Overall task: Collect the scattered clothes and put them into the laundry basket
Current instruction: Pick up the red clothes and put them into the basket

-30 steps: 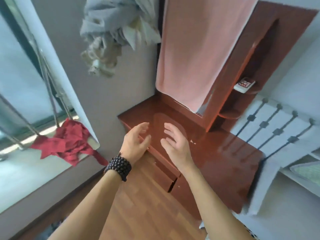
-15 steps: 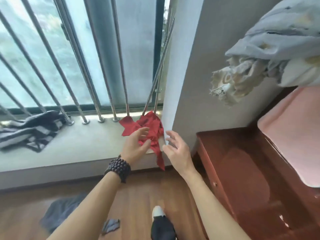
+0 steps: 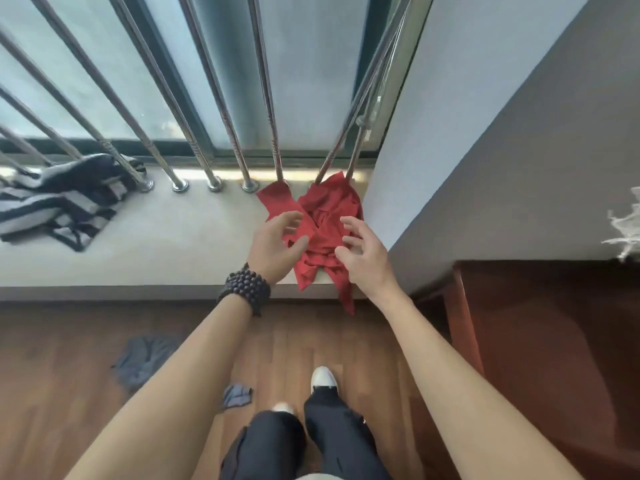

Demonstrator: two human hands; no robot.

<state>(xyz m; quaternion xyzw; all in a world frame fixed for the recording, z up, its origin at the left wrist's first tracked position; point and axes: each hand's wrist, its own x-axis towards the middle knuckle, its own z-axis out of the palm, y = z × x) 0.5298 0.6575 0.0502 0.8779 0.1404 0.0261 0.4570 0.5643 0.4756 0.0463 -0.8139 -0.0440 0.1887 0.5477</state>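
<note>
Four garments lie uncollected in the head view: red cloth (image 3: 323,233) and striped garment (image 3: 59,199) on the sill (image 3: 166,251), two grey pieces on the floor. Left hand (image 3: 273,247) and right hand (image 3: 363,254) hover spread-fingered over the red one, holding nothing; no basket shows.

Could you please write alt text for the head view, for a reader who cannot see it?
Both open hands, left and right, reach over a crumpled red cloth on a sill by window bars. A striped garment lies further left on the sill, and grey cloths lie on the wooden floor.
</note>
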